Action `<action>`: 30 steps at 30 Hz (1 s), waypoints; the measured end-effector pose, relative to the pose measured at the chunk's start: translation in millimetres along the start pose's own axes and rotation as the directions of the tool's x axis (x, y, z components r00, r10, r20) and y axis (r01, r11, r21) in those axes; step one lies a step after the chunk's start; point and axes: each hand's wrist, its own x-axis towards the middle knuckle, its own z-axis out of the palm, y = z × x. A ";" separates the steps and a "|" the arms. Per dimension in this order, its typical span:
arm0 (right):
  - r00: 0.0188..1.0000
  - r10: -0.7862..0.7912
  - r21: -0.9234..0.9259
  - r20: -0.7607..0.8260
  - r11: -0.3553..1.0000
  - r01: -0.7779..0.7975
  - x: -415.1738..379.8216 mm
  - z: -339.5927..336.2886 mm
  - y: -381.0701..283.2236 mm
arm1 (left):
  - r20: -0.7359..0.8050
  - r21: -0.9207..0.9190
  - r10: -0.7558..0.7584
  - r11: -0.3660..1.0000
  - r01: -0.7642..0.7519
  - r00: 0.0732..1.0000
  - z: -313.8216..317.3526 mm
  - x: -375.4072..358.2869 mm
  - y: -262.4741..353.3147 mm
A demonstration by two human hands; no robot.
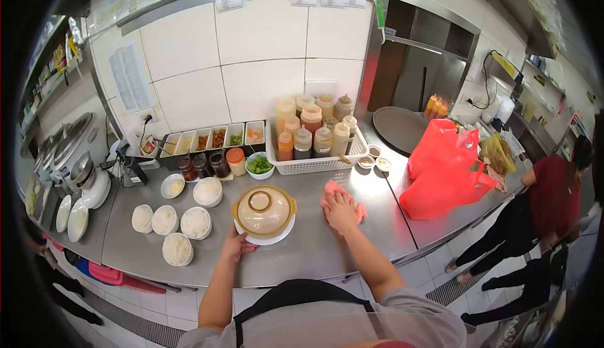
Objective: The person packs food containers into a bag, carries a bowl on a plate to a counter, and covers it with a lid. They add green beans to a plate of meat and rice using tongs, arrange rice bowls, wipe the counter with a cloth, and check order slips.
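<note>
A lidded clay pot (263, 212), beige with yellow-brown handles, sits on a white plate (277, 240) near the middle of the steel counter. At the plate's lower left rim, my left hand (238, 245) grips the edge, its fingers partly beneath it. My right hand (340, 211) lies on a pink cloth (360, 212) to the right of the pot, pressing it against the counter with the fingers over it. Several bowls of white rice (195, 222) stand left of the pot. Behind it is a bowl of chopped greens (259, 165).
A white basket (302, 167) holds several squeeze bottles along the wall. Topping containers (218, 138) and sauce jars (219, 164) stand left of it. At right are small sauce cups (382, 164), red plastic bags (434, 178) and a round tray (400, 129). Another person (553, 190) stands at far right.
</note>
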 end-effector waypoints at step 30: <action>0.999 0.000 0.027 -0.041 1.000 0.001 -3.5 -3.4 -1.1 | 0.010 0.008 0.015 1.000 -0.015 1.000 1.3 -3.2 2.6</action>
